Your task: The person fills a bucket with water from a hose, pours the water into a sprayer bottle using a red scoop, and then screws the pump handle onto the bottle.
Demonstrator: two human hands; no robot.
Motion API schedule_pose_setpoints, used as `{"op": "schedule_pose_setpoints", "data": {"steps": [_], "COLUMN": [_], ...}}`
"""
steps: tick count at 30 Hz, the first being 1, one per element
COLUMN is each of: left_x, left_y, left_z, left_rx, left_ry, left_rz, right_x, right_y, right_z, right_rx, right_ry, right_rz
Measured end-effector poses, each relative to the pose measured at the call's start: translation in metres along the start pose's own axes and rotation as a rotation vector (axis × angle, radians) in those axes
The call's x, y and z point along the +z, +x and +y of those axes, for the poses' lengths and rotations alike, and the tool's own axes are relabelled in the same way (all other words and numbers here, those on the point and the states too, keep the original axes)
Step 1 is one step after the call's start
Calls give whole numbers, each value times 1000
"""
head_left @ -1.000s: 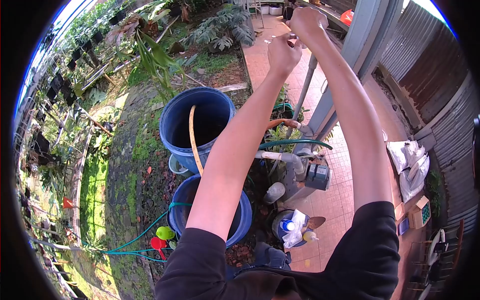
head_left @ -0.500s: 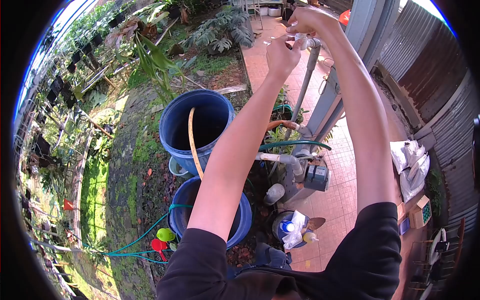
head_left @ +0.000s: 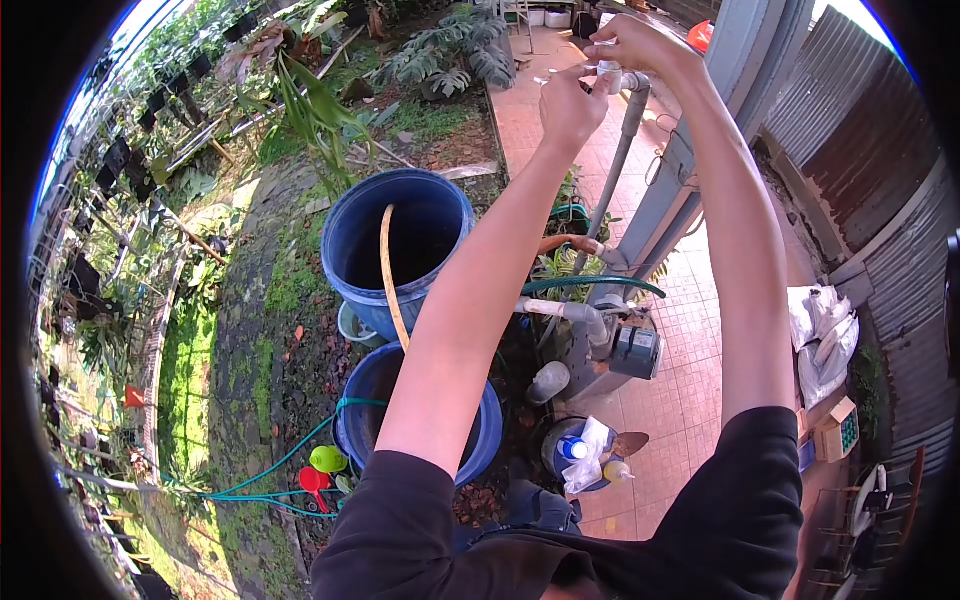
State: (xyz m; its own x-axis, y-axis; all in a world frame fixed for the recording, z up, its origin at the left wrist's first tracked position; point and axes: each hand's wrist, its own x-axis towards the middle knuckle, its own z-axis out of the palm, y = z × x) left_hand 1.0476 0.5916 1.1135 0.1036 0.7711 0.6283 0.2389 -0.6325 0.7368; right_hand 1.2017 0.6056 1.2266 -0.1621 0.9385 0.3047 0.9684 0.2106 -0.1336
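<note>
Both my arms reach far forward to the top of an upright grey pipe (head_left: 625,125). A white pipe end (head_left: 608,72) points left from the elbow at its top. My left hand (head_left: 572,108) is closed beside this end, thumb and fingertips close against it. Over the same end, my right hand (head_left: 640,45) is bent with its fingers curled toward the left fingertips. A small whitish bit shows near the left fingers, too small to name. Whatever the fingertips pinch is mostly hidden.
Two blue barrels (head_left: 470,215) stand below my left arm, with a yellowish hose (head_left: 388,265) between them. A grey metal post (head_left: 735,100) rises right of the pipe. A grey box-shaped device (head_left: 636,350), a bucket with bottles (head_left: 552,455) and white sacks (head_left: 825,340) are nearby.
The view has shifted slightly, so the scene sits a little differently. My right fingers have straightened somewhat over the white pipe end; my left hand stays beside it.
</note>
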Motion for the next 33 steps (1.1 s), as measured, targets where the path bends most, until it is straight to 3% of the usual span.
{"op": "schedule_pose_setpoints", "data": {"steps": [3, 4, 6, 8, 10, 12, 14, 18, 21, 24, 27, 33], "left_x": [0, -5, -23, -51, -95, -147, -200, -306, -385, -463, -531, -637], "left_y": [-4, -8, -30, -55, -87, -128, -179, -307, -403, -496, -593, -755], "left_z": [-17, -21, -24, -36, -49, -59, -82, -130, -149, -155, -172, -200], "left_rx": [130, 187, 204, 262, 199, -48, -163, -434, -574, -698, -783, -1087], "left_ry": [-62, -89, -144, -135, -74, -96, -70, -26, 49, 77, 92, 183], "left_rz": [-49, -69, -86, -53, -145, -244, -187, -23, 65, 150, 219, 248], "right_x": [-4, -7, 7, 12, 58, 109, 151, 269, 353, 391, 449, 563], "right_y": [-8, -12, -13, -26, -51, -76, -119, -202, -263, -325, -387, -487], "right_z": [-9, -17, -6, -31, -64, -92, -156, -294, -411, -529, -624, -750], "right_rx": [-33, 85, -39, 198, 309, 280, 177, -4, -67, -41, -23, 157], "right_ry": [-155, -46, -274, -239, -349, -578, -115, 472, 675, 787, 899, 1041], "right_rz": [77, 14, 267, 198, 571, 815, 675, 364, 161, -165, -335, -724]}}
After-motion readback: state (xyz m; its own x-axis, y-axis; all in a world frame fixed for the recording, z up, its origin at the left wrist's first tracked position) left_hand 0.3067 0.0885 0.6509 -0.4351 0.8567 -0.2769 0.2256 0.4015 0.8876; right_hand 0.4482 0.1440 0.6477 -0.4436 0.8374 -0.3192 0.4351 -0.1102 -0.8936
